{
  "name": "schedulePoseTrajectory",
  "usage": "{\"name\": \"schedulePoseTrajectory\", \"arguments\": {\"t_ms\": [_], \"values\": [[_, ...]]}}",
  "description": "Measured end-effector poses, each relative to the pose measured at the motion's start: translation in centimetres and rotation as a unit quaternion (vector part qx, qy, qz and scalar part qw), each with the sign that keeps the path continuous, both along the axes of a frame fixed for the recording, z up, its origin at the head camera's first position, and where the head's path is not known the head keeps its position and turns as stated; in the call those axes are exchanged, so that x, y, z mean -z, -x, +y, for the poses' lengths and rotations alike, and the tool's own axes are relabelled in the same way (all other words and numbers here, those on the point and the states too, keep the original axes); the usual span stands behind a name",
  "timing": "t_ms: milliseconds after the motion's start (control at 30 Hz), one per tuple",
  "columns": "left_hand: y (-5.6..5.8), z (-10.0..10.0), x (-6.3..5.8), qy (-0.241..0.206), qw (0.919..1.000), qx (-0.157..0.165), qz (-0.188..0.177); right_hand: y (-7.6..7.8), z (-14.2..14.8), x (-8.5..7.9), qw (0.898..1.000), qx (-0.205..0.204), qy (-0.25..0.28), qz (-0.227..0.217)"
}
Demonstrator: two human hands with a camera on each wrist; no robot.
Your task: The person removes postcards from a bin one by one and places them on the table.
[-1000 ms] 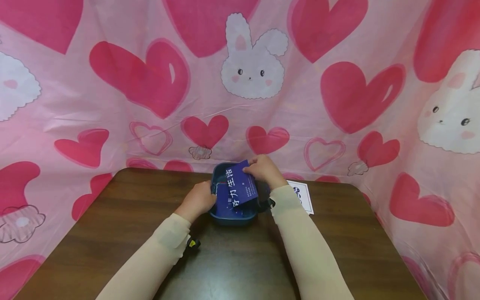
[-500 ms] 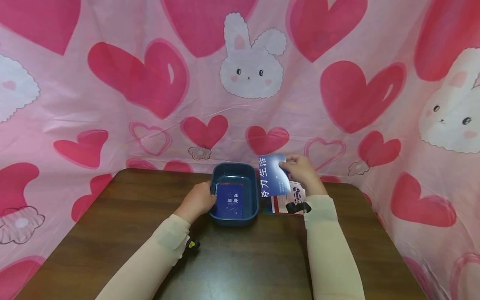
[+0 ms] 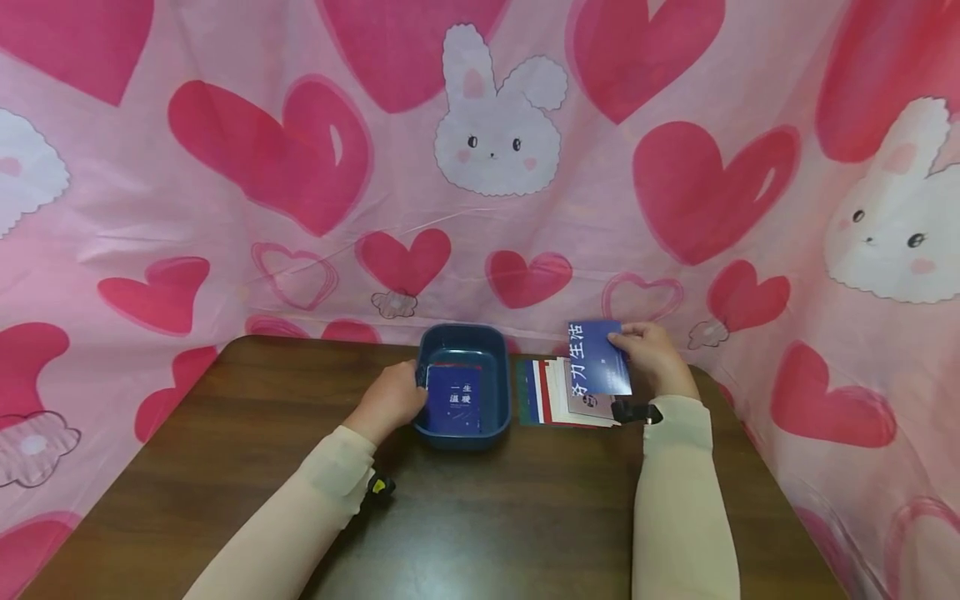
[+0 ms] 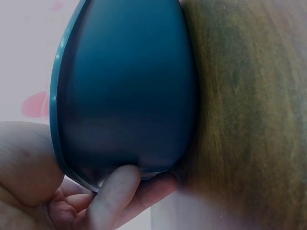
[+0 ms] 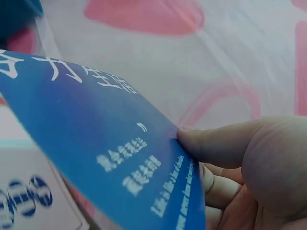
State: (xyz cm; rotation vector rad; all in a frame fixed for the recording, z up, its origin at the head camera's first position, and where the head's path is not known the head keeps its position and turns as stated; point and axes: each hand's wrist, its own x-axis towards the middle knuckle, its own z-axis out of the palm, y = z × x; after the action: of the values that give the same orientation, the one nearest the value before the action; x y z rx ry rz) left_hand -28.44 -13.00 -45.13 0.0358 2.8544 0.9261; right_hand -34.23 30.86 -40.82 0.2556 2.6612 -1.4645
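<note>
My left hand grips the left wall of a dark blue plastic basin, its thumb and fingers on the rim in the left wrist view. Inside the basin lies a dark blue card with white characters. My right hand pinches the right edge of a blue card with white lettering, thumb on its printed face. That card is held up over the right end of a row of overlapping cards on the table, hiding part of them. In the right wrist view the held card bends slightly.
The brown wooden table reaches back to a pink cloth printed with hearts and rabbits. The fanned cards, green, blue, red and white at their edges, lie just right of the basin. A black strap is at the right wrist.
My right hand has carried the blue card from over the basin to the right, above the row of cards, uncovering the card in the basin. My left hand keeps its grip on the basin.
</note>
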Motion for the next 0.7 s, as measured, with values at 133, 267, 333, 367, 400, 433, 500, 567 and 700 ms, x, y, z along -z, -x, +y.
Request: {"name": "schedulePoseTrajectory", "arguments": {"t_ms": [133, 267, 333, 367, 400, 433, 500, 567, 700], "values": [[0.1, -0.1, 0.1, 0.0, 1.0, 0.0, -0.006, 0.1, 1.5, 1.1, 1.0, 0.01, 0.0, -0.024], [0.1, 0.0, 0.2, 0.002, 1.0, 0.0, -0.003, 0.1, 2.5, 2.1, 0.998, 0.009, 0.017, -0.062], [0.1, -0.1, 0.2, 0.005, 1.0, -0.001, 0.001, 0.2, 2.7, 2.7, 0.998, 0.007, 0.02, -0.067], [0.1, -0.1, 0.2, 0.006, 1.0, -0.002, 0.003, 0.3, 2.8, 3.0, 0.998, 0.004, 0.02, -0.066], [0.0, -0.1, 0.2, 0.008, 1.0, -0.001, 0.004, 0.4, 2.9, 3.3, 0.998, 0.002, 0.022, -0.067], [0.0, -0.1, 0.2, 0.009, 0.9999, -0.001, 0.006, 0.6, 2.9, 3.6, 0.997, 0.001, 0.023, -0.067], [0.0, 0.0, 0.2, 0.008, 0.9999, -0.003, 0.006, 0.8, 2.9, 4.1, 0.997, -0.001, 0.025, -0.072], [0.0, 0.0, 0.2, 0.011, 0.9999, -0.002, 0.008, 1.0, 2.9, 4.6, 0.997, -0.002, 0.028, -0.077], [0.0, 0.2, 0.3, 0.016, 0.9998, -0.001, 0.008, 1.0, 2.8, 5.4, 0.996, -0.004, 0.042, -0.08]]}}
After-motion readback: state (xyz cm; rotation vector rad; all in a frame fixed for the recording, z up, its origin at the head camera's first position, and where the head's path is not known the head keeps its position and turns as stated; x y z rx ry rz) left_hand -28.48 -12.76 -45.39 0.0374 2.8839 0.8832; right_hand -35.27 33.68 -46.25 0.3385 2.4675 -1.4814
